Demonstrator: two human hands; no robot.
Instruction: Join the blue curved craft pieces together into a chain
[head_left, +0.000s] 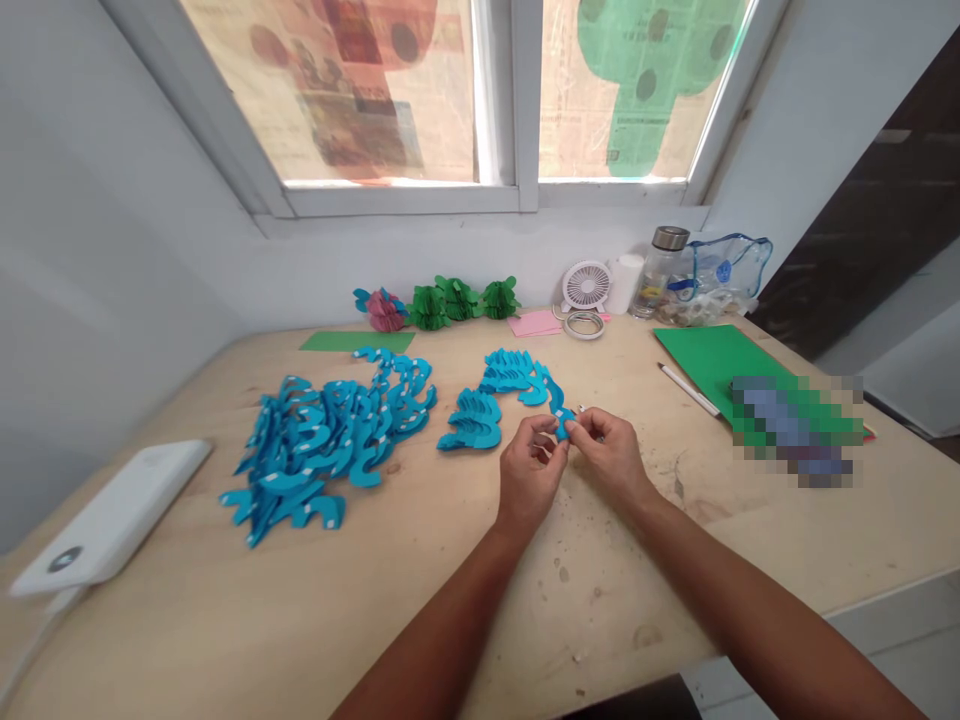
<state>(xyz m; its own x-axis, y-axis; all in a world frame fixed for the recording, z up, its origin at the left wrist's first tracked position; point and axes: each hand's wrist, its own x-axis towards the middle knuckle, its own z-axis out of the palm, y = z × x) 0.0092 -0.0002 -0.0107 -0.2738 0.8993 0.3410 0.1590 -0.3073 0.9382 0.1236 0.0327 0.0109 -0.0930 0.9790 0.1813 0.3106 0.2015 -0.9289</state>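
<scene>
Left grip (531, 472) and right grip (616, 450), both pinched narrow, hold a blue paper piece (562, 431), partly covered; at their three o'clock, a pixelated object (784, 425) defies identification.

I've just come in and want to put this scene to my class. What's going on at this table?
A person is pinching a small blue paper piece between the fingers of the left hand and right hand. Two blue bunches, a nearer one and a farther one, lie just beyond. A bigger blue pile sits to the left, and green paper shapes stand by the wall.
</scene>
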